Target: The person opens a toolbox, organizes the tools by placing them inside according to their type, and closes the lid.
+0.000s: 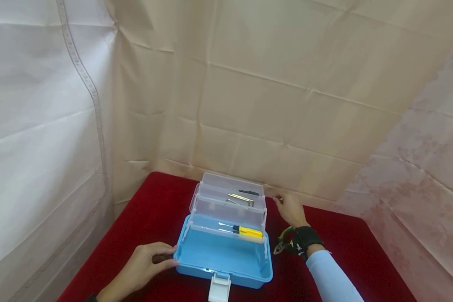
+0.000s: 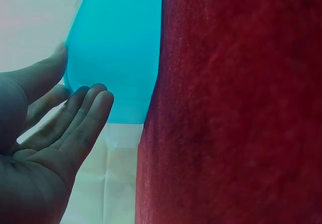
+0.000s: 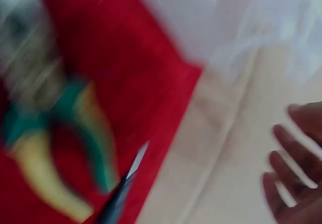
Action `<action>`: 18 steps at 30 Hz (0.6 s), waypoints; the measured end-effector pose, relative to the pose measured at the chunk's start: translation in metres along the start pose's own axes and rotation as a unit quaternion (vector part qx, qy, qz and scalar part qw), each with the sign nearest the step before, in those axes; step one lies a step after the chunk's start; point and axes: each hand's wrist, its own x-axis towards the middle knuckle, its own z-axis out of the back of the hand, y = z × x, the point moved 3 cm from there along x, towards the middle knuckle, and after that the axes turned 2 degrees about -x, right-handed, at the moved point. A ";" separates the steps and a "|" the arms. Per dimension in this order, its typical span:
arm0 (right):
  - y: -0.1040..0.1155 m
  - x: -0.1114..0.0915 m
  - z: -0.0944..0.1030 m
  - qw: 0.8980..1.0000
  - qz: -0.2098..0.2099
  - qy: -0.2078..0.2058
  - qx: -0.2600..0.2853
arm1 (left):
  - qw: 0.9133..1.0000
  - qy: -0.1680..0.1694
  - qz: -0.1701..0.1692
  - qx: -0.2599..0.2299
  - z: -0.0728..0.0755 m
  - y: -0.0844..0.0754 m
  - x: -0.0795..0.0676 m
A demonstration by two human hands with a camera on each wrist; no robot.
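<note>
A blue toolbox lies open, its clear lid and trays folded out at the back. My left hand is at its left wall, thumb and fingertips touching near the rim, the other fingers loosely extended. Beyond the trays' right side is my right hand, its fingers loosely bent with nothing between them. Under the right wrist lie pliers with yellow-green handles, blurred in the right wrist view. Beside them is a dark tool with a pale metal tip.
Yellow-handled screwdrivers show at the lower tray. L-shaped brass-coloured keys and a black-handled screwdriver lie higher in the clear trays. A white latch hangs at the front. Red cloth covers the table; beige sheeting hangs behind it.
</note>
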 end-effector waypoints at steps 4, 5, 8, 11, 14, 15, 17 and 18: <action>-0.052 -0.027 -0.005 0.996 -0.012 0.043 -0.076 | 1.000 -0.006 -0.015 0.002 0.001 0.000 0.000; -0.064 -0.034 -0.007 0.995 -0.010 0.049 -0.091 | 1.000 -0.006 -0.020 0.002 0.002 0.000 0.000; -0.096 -0.055 -0.014 0.992 -0.017 0.069 -0.108 | 1.000 -0.007 -0.028 0.000 0.002 0.000 0.001; -0.116 -0.070 -0.019 0.992 -0.040 0.080 -0.085 | 1.000 -0.005 -0.025 0.001 0.001 0.000 0.001; -0.123 -0.075 -0.021 0.995 -0.031 0.065 -0.068 | 1.000 -0.007 -0.019 0.004 0.001 0.000 -0.001; -0.124 -0.075 -0.022 0.996 -0.023 0.055 -0.069 | 1.000 -0.008 -0.018 0.005 0.001 0.000 -0.001; -0.123 -0.074 -0.022 0.996 -0.013 0.042 -0.074 | 1.000 -0.008 -0.015 0.007 0.001 0.000 -0.001; -0.123 -0.073 -0.022 0.996 -0.011 0.038 -0.078 | 1.000 -0.009 -0.015 0.007 0.001 0.000 -0.002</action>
